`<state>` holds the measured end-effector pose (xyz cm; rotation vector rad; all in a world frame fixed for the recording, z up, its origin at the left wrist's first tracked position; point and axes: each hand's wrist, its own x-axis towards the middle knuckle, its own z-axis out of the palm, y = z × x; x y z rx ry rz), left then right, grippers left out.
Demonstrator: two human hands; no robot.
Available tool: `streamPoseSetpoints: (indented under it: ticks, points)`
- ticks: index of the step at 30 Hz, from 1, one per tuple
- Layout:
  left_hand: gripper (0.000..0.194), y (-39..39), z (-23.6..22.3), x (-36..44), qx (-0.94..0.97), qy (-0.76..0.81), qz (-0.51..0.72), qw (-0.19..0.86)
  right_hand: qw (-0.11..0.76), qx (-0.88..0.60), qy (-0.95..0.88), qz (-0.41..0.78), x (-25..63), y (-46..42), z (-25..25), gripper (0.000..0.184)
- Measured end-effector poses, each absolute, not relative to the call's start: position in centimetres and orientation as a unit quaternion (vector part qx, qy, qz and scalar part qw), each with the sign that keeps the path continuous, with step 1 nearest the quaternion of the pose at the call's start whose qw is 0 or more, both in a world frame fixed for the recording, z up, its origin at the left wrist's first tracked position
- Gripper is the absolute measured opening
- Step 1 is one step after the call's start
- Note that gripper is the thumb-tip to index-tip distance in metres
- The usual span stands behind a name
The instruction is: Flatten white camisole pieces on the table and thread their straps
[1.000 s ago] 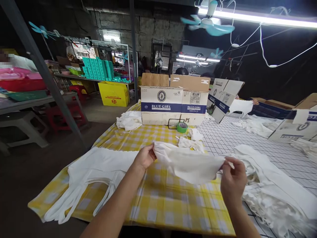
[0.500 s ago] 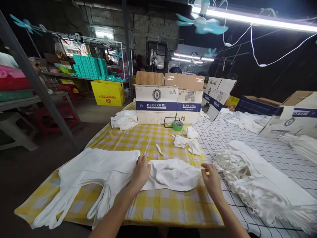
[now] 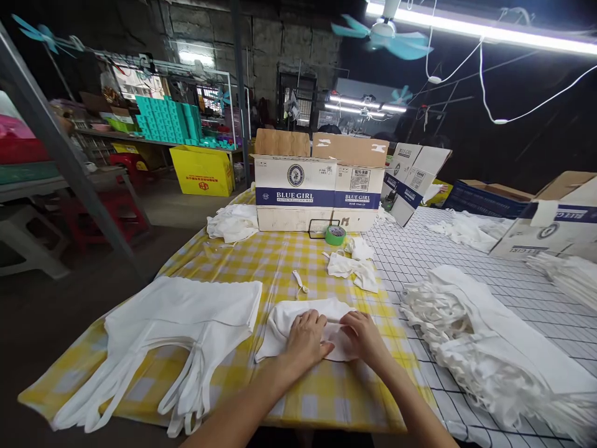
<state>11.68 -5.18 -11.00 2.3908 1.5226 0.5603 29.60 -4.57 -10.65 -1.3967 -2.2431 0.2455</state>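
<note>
In front of me, on the yellow checked cloth, lies a folded white garment (image 3: 280, 320) with no straps showing. My left hand (image 3: 308, 337) rests flat on its middle, fingers outstretched. At the garment's right end, my right hand (image 3: 366, 337) has its fingers bent around the fabric and drawn inward, close beside the left hand. Left of both hands is a flat stack of white strappy tops (image 3: 186, 305), with straps hanging toward the near edge. A small white strap piece (image 3: 299, 283) lies just beyond the garment.
A Blue Girl beer carton (image 3: 298, 186) stands at the back, with a green tape roll (image 3: 334, 234) before it. White scraps (image 3: 352, 267) lie nearer. To the right, a heap of white strappy garments (image 3: 494, 342) covers part of the grid-patterned cloth (image 3: 401, 249). A metal post (image 3: 88, 168) rises at left.
The garment went from being held up between both hands to lying on the cloth. Both hands have since come together over it, and its right end has drawn in leftward.
</note>
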Motion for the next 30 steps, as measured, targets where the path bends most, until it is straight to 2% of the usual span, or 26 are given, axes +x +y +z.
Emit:
streamPoseSetpoints:
  ticks: [3, 5, 8, 11, 16, 20, 25, 30]
  points:
    - [0.014, -4.7, -9.5, 11.5, 0.807, 0.504, 0.229, 0.204, 0.304, -0.500, -0.793, 0.168, 29.3, -4.8, -8.2, 0.020]
    - [0.022, -4.1, -7.6, 10.9, 0.802, 0.465, 0.242, 0.286, 0.337, -0.502, -0.765, 0.221, 29.4, -4.8, -6.2, 0.027]
    - [0.037, -2.9, -3.4, 9.0, 0.770, 0.355, 0.246, 0.470, 0.372, -0.491, -0.728, 0.302, 29.7, -4.6, -3.5, 0.030]
    - [0.035, -1.6, 1.7, 6.7, 0.726, 0.276, 0.268, 0.570, 0.387, -0.452, -0.716, 0.364, 30.0, -4.6, -1.6, 0.028]
    - [0.023, -0.9, 9.1, 3.6, 0.678, 0.270, 0.372, 0.574, 0.404, -0.412, -0.711, 0.401, 30.1, -4.9, -0.6, 0.026]
    - [0.029, -1.6, 12.5, 1.5, 0.620, 0.204, 0.470, 0.595, 0.392, -0.404, -0.681, 0.469, 31.3, -5.3, -0.6, 0.028]
    - [0.026, -1.8, 12.9, -2.0, 0.520, 0.195, 0.525, 0.645, 0.399, -0.389, -0.630, 0.540, 34.1, -6.2, -0.4, 0.034]
    - [0.021, -1.3, 12.1, -4.3, 0.594, 0.290, 0.477, 0.579, 0.513, -0.425, -0.582, 0.466, 36.8, -6.8, 0.8, 0.043]
